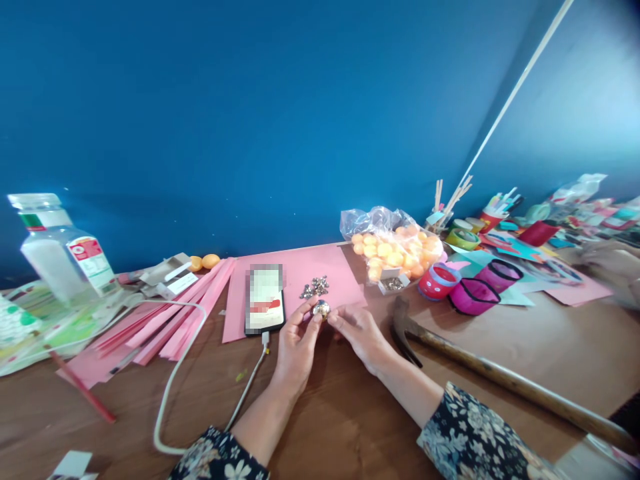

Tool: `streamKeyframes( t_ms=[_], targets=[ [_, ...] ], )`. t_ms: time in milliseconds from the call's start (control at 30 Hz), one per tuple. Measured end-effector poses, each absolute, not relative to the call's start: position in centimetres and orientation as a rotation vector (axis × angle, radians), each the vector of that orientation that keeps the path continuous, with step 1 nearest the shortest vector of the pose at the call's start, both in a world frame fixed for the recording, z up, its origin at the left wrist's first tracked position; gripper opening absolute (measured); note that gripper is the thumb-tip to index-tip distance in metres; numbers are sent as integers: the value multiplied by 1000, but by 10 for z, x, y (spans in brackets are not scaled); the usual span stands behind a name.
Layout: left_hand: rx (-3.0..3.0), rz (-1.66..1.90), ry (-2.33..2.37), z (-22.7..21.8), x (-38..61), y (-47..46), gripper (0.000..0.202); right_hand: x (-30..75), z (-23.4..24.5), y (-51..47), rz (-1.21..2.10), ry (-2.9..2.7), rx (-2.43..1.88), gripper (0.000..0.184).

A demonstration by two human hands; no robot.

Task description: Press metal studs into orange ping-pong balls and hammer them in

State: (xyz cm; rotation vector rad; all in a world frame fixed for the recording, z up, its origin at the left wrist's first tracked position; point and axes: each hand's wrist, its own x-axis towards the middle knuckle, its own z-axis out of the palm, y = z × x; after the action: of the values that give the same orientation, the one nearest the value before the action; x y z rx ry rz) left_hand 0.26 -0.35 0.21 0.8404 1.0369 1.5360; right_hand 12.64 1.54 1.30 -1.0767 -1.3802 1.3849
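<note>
My left hand holds a small, shiny silver ball between thumb and fingers, above the front edge of a pink sheet of paper. At the ball's right side, my right hand is closed in a pinch; what sits between its fingertips is too small to make out. Just behind the ball lies a loose pile of small, shiny metal tacks on the pink sheet. A phone, its screen lit, rests on the sheet left of my hands, plugged into a white cable.
A claw hammer lies at right. Behind it stand a bag of orange balls, a small box of tacks, a red pot and magenta containers. Left are pink paper strips, a red pencil and a bottle.
</note>
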Motion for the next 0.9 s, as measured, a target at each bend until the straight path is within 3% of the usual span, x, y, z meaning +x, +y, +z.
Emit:
streamKeyframes(
  t_ms=[900],
  targets=[
    [1011, 1503, 1149, 1, 0, -4, 36, 124, 16, 14, 1510, -1152, -1137, 32]
  ],
)
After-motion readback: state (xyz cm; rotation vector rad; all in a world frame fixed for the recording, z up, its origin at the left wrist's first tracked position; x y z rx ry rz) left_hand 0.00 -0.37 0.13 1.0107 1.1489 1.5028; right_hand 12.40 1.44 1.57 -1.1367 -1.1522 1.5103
